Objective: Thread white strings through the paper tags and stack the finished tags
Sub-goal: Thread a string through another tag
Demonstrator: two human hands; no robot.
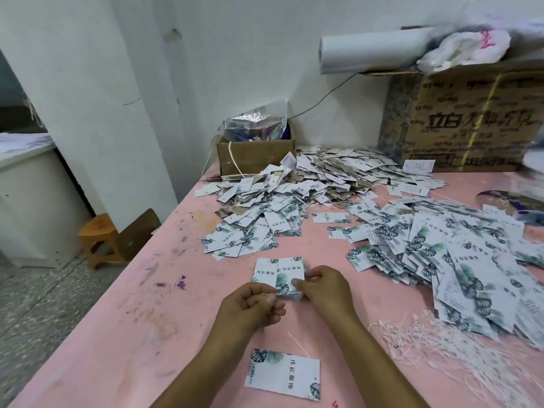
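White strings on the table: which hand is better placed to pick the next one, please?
Probably the right hand: the white strings lie on its side, while the left hand would cross over.

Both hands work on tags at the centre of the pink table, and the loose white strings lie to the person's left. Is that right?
No. The head view shows the loose white strings to the person's right. The left hand and right hand do work on tags at the centre of the pink table.

Two hands (253,304) (321,287), two cardboard boxes (255,156) (471,125), one stool (98,235), tags (441,254) (too many to count)
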